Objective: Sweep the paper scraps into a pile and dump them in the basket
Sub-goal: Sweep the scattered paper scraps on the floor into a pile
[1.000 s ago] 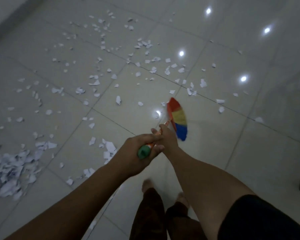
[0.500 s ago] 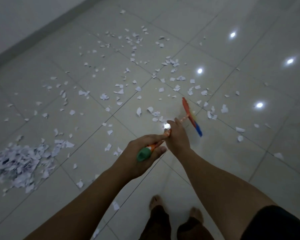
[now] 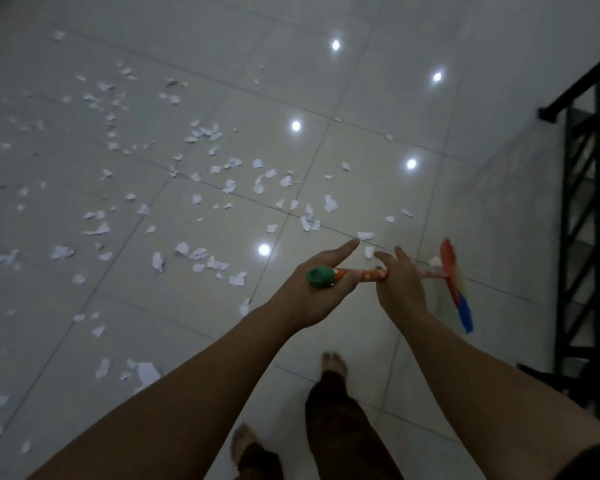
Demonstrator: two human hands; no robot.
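Note:
White paper scraps [image 3: 229, 185] lie scattered over the glossy tiled floor [image 3: 378, 81], mostly left and middle, and a few [image 3: 365, 235] sit just beyond my fingers. I hold a broom with an orange handle [image 3: 361, 274] and a green end cap [image 3: 321, 277]. My left hand [image 3: 321, 292] grips the capped end with the index finger stretched out. My right hand [image 3: 399, 289] holds the handle further along, fingers partly extended. The red, yellow and blue broom head [image 3: 455, 285] is on the floor at the right. No basket is in view.
A black metal stair railing [image 3: 589, 202] stands along the right edge, close to the broom head, with steps behind it. My bare feet [image 3: 333, 363] are below my arms. Ceiling lights reflect as bright spots [image 3: 264, 250] on the tiles.
The view has swung right, so the scrap pile at the left has left the frame and the railing has appeared. The broom head has swung right, towards the railing. Both hands' fingers have loosened.

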